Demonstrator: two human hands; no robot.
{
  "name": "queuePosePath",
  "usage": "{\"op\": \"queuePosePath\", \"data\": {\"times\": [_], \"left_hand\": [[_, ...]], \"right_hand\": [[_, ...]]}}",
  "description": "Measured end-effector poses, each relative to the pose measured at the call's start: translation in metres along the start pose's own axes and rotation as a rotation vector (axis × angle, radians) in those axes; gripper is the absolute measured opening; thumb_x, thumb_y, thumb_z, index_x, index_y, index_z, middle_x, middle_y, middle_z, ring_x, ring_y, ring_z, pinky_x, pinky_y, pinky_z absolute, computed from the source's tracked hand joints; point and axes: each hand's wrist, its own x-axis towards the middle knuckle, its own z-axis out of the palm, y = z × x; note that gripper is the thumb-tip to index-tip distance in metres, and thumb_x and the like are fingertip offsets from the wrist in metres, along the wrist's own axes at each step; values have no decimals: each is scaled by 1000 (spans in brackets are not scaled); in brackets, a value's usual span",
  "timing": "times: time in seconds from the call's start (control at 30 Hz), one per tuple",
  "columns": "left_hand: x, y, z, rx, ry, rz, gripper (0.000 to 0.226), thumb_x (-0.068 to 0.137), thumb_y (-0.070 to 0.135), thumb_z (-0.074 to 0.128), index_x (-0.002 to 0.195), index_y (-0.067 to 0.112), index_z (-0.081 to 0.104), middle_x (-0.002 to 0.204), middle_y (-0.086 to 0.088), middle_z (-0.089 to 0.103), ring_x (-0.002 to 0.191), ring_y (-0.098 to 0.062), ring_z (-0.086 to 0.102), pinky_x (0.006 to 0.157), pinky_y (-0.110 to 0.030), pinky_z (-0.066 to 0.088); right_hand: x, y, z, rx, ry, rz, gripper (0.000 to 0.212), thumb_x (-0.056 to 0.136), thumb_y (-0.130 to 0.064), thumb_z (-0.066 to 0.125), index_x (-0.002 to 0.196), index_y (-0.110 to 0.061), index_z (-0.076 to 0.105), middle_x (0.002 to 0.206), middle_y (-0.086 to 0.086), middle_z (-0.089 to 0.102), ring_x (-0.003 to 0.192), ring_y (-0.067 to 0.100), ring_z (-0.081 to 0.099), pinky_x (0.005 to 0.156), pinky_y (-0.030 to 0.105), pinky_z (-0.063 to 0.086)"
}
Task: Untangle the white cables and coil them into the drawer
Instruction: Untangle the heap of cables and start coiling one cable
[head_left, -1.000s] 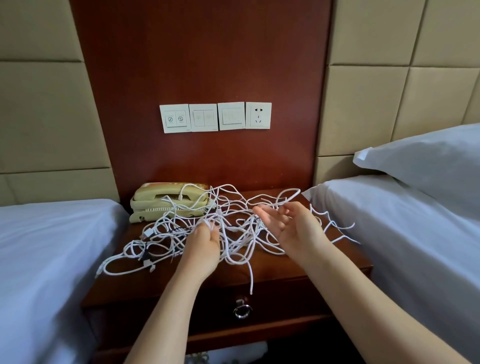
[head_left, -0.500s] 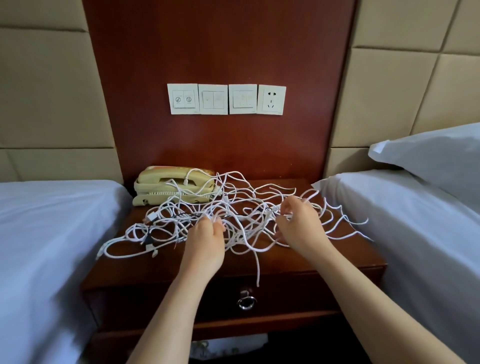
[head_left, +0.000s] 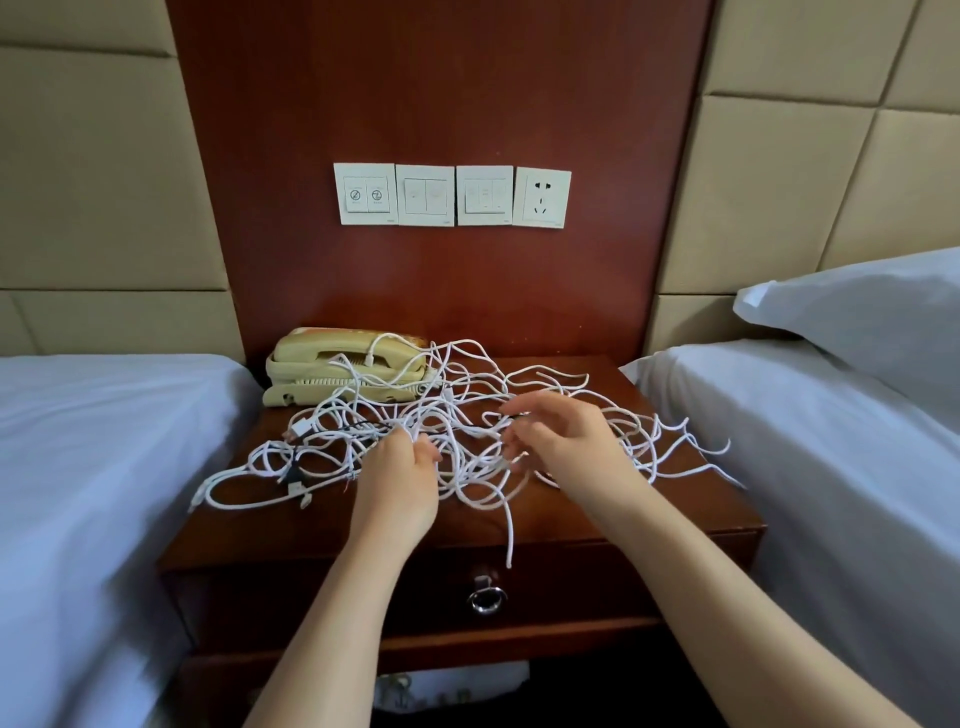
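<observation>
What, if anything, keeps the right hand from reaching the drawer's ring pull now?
Likely nothing, so yes: the right hand is among the white cables, and only one loose end hangs near the ring pull.

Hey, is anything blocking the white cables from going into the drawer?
Yes: the drawer is shut, ring pull untouched. The white cables also lie tangled on the nightstand, some draped over the telephone.

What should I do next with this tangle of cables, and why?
Probably take the loose end hanging over the nightstand's front edge with your right hand and draw it out while your left hand grips the cables. It is the clearest free end near you, everything else is one tangle, and the drawer is shut.
</observation>
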Motion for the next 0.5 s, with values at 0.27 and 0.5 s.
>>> {"op": "queuePosePath", "data": {"times": [0.27,0.5], "left_hand": [[-5,1,4,-7,-17,72,31,101,22,35,73,13,46,74,-2,49,65,-15,45,53,-27,28],[-3,-4,3,-141,-83,120,44,100,30,37,77,-1,56,57,-1,48,53,-16,45,53,-29,32]], "right_hand": [[-10,-7,21,-415,-245,-145,32,93,-31,55,69,-10,62,55,-3,46,48,5,37,48,15,29],[0,-4,17,-231,-105,-153,30,96,-11,47,67,-11,54,48,-7,48,38,2,40,45,15,32]]}}
